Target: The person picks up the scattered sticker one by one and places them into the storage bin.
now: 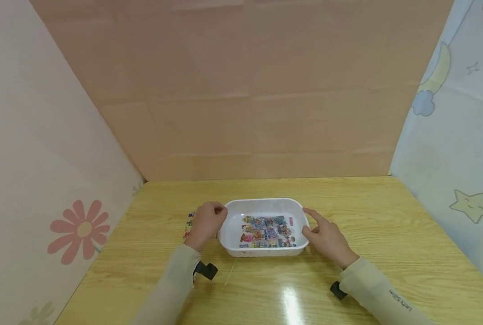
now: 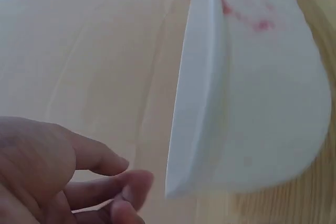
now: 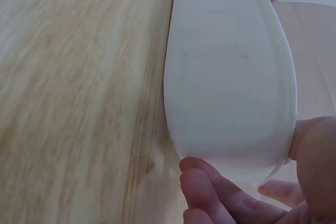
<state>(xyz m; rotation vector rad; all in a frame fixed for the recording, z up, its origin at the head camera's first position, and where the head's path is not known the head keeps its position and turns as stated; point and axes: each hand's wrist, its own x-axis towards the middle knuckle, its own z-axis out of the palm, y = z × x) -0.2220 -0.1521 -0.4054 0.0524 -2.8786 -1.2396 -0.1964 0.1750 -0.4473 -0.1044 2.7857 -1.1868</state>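
Note:
A white plastic basin point(image 1: 265, 252), oblong with rounded corners, stands on the table in the head view. Small colourful cartoon pictures point(image 1: 265, 231) cover the middle of its floor. At the basin's left end is my left hand point(image 1: 207, 223). Its fingers are loosely curled with nothing between them, and the left wrist view shows a gap from the fingertips to the rim. My right hand point(image 1: 326, 237) holds the right end. In the right wrist view its thumb point(image 3: 310, 135) lies at the rim and its fingers point(image 3: 220, 192) curl against the outer wall.
Partly hidden behind the left hand, more small colourful pieces point(image 1: 187, 232) lie on the wooden table point(image 1: 367, 216). A thin pale strand point(image 1: 230, 272) lies before the basin. A brown paper-like wall point(image 1: 241, 113) rises at the back, with patterned panels at both sides.

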